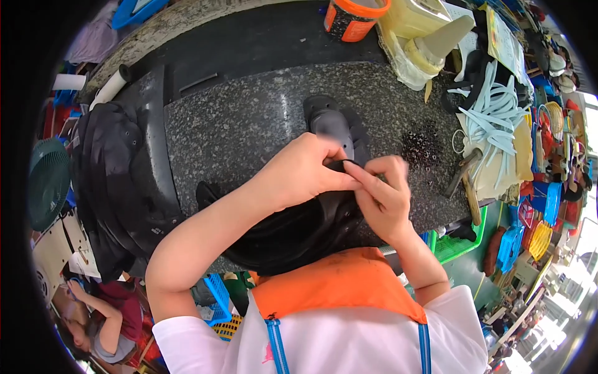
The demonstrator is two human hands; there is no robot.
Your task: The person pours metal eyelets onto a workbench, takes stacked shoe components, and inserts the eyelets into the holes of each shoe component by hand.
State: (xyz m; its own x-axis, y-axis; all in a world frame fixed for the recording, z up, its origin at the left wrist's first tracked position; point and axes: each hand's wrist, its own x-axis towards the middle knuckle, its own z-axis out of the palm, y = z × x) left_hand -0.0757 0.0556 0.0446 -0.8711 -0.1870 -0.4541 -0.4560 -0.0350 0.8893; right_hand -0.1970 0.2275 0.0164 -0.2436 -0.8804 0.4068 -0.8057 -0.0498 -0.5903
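Note:
My left hand (302, 171) and my right hand (383, 196) meet over a black leather shoe upper (299, 227) that lies on the speckled granite worktable (249, 124). Both hands pinch the upper's top edge, fingertips touching near its rim. Another black punched piece (330, 121) sticks out just beyond my fingers. A small heap of dark metal eyelets (422, 144) lies to the right of my right hand.
A stack of black leather pieces (115, 181) lies at the table's left edge. An orange container (355, 17), a yellowish glue bottle (433, 47), pale blue straps (495, 109) and a hammer (464, 177) crowd the right. Another person (99, 321) sits lower left.

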